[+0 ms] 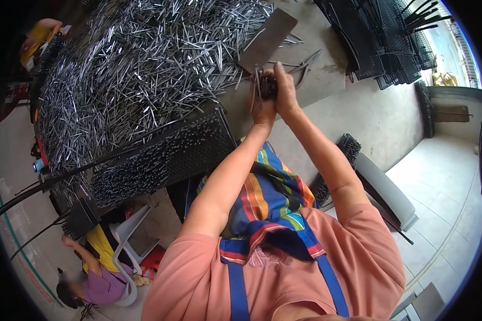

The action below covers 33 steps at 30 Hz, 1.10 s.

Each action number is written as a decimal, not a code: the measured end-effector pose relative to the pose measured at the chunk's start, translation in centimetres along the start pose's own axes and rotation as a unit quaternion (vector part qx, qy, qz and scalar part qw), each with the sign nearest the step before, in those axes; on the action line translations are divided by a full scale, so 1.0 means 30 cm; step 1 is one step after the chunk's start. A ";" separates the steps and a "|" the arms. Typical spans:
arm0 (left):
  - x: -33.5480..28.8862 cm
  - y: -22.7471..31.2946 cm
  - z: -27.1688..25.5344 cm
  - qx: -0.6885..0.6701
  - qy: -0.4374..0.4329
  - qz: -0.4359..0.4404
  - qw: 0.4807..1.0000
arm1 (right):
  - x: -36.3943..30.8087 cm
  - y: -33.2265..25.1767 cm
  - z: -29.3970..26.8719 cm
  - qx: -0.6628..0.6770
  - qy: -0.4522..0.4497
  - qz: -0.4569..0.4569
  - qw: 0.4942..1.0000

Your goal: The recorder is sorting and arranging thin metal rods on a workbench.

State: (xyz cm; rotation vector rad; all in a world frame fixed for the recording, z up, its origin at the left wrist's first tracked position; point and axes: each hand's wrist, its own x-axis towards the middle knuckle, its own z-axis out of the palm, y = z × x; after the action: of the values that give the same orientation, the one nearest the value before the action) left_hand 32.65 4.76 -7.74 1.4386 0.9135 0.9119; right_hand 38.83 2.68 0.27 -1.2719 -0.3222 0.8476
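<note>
My left hand and my right hand meet over the worktable, closed around a small dark metal piece. Its kind I cannot make out, since fingers cover much of it. Just beyond the hands lies a flat grey-brown metal plate. Pliers with long curved handles rest on the tabletop to the right of my right hand. A large heap of thin, shiny metal strips spreads to the left of the hands.
A black perforated tray packed with upright rods stands left of my left forearm. Black perforated panels are stacked at the far right. A grey curved chair part is beside my right arm. Another person sits on a white chair at lower left.
</note>
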 end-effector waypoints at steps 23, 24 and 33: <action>0.066 0.343 -0.036 -0.441 0.027 -0.335 0.832 | -0.113 0.046 -0.045 0.069 0.170 -0.042 0.982; 0.024 0.360 -0.029 -0.442 0.082 -0.324 0.832 | -0.121 0.056 -0.027 0.120 0.183 -0.045 0.975; -0.180 0.431 -0.342 -0.318 -0.109 -0.328 0.883 | -0.280 -0.072 0.052 -0.003 -0.063 0.046 0.997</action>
State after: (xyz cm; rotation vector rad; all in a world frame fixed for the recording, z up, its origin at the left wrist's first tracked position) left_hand 21.55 3.17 5.52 0.5756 0.7524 0.4469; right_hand 33.05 -2.28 4.67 -1.2483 -0.3689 1.0090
